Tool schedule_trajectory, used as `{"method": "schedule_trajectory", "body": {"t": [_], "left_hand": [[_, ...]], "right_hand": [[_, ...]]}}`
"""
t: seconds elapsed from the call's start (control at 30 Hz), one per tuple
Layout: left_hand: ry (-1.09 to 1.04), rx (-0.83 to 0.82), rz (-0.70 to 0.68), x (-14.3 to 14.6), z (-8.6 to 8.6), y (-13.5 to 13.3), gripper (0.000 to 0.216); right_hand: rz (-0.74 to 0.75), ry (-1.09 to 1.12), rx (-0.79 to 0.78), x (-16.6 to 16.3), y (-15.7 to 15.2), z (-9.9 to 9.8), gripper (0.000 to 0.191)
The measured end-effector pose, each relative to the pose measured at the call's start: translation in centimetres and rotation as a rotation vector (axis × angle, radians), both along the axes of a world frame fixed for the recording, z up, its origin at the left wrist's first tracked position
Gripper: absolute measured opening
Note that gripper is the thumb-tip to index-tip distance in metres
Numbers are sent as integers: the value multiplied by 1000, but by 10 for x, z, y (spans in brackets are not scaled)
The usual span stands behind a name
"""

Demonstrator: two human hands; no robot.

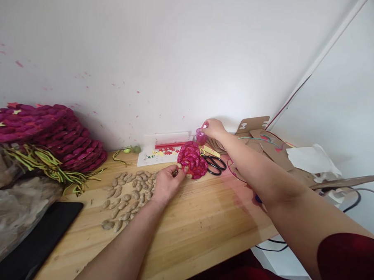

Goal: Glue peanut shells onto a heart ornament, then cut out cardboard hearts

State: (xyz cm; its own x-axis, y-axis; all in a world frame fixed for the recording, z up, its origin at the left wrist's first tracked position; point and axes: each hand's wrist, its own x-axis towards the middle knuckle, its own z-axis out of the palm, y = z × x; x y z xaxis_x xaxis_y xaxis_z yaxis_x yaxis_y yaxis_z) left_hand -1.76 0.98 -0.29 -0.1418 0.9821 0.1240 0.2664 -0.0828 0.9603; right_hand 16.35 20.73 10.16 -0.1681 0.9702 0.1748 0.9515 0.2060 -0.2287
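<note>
A round disc (196, 157) covered with magenta-painted peanuts lies on the wooden table. At its near left edge my left hand (168, 184) is closed, thumb and fingers pinching its rim, where a few peanuts look unpainted. My right hand (214, 129) reaches over to a small clear cup of pink paint (201, 137) by the wall. Its fingers are pinched on a thin tool with a white end (205, 126), and the tool's lower part is hidden in the cup. Loose unpainted peanuts (135, 194) are spread left of my left hand.
Black-handled scissors (216, 165) lie right of the disc. Behind it is a white sheet (161, 155) with coloured paper stars. Stacked magenta discs (78, 143), green-yellow yarn (43, 162) and a plastic bag (16, 215) fill the left. Cardboard (276, 156) and cables occupy the right.
</note>
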Motion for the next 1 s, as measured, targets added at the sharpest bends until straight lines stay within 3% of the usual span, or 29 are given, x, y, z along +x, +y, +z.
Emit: {"method": "schedule_trajectory", "body": {"t": [0.2, 0.43, 0.67, 0.8, 0.93, 1.0], "left_hand": [[5, 5, 17, 1, 1, 0, 51], [0, -8, 3, 2, 5, -1, 47], [-1, 6, 6, 1, 2, 0, 46], [-6, -1, -1, 0, 1, -1, 44], [-27, -1, 0, 1, 2, -1, 45], [-32, -2, -10, 1, 2, -2, 43]], "right_hand": [[17, -23, -7, 0, -2, -2, 24], [21, 56, 97, 4, -6, 1, 25], [-70, 168, 187, 19, -22, 10, 23], [-142, 556, 344, 36, -55, 11, 23], [38, 1002, 242, 31, -105, -5, 23], [158, 1069, 230, 20, -127, -17, 27]]}}
